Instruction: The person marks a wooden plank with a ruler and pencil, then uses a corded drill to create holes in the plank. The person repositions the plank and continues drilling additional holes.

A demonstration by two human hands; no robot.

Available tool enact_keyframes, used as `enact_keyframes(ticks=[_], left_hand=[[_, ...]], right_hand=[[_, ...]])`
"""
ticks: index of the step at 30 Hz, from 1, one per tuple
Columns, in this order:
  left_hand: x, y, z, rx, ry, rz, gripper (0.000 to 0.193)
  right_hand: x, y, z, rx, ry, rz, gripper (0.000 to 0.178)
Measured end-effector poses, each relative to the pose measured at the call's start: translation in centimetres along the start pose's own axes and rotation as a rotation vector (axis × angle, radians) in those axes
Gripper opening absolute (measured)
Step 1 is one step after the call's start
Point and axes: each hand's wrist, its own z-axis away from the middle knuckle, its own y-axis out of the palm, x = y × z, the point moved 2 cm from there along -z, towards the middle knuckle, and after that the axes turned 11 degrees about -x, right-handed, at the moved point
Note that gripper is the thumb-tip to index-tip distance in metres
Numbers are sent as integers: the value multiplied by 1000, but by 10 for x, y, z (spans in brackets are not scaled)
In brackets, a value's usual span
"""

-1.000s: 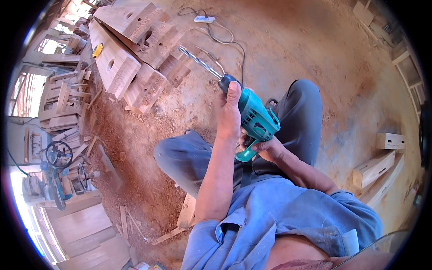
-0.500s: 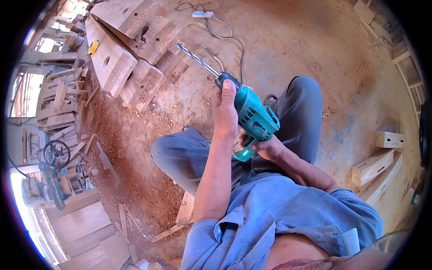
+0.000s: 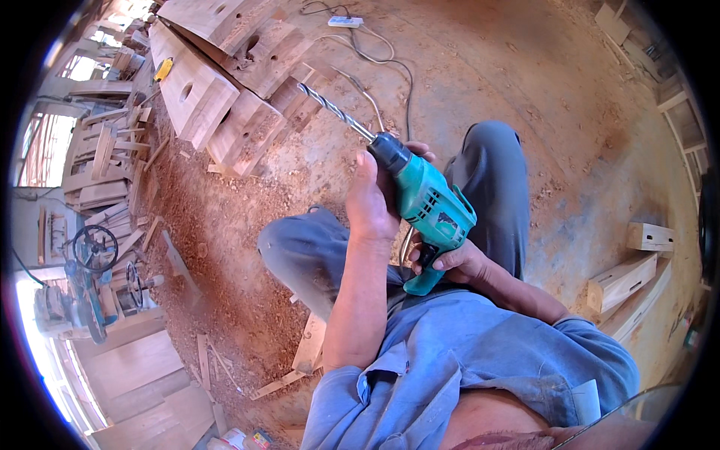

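A teal power drill (image 3: 435, 210) with a black chuck is held across my lap, its long spiral drill bit (image 3: 335, 111) pointing up and left. My right hand (image 3: 463, 260) is wrapped round the handle, with fingers by the black trigger. Under the front of the body, my left hand (image 3: 373, 202) cradles the drill; its thumb stands apart from the chuck and its fingertips show on the far side. Beyond the bit's tip lie thick wooden boards (image 3: 255, 124) with bored holes.
A yellow tape measure (image 3: 163, 69) rests on one board. Behind the drill, a cord runs to a white power strip (image 3: 346, 22). Wood chips cover the floor (image 3: 232, 247). Slotted beams (image 3: 621, 281) lie at right; a machine with a handwheel (image 3: 95, 249) stands at left.
The drill has shifted slightly right and down in the picture. My left thumb has come off the chuck, and the fingertips of that hand now show beyond it.
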Motion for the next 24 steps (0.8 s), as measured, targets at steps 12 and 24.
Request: enact_keyframes(ticks=[12,24], left_hand=[[-9,-18,11,-58,192,-189,60],[-15,-24,17,-76,186,-52,57]], right_hand=[[-9,1,-4,21,-3,62,71],[-10,4,-1,-3,1,110,69]])
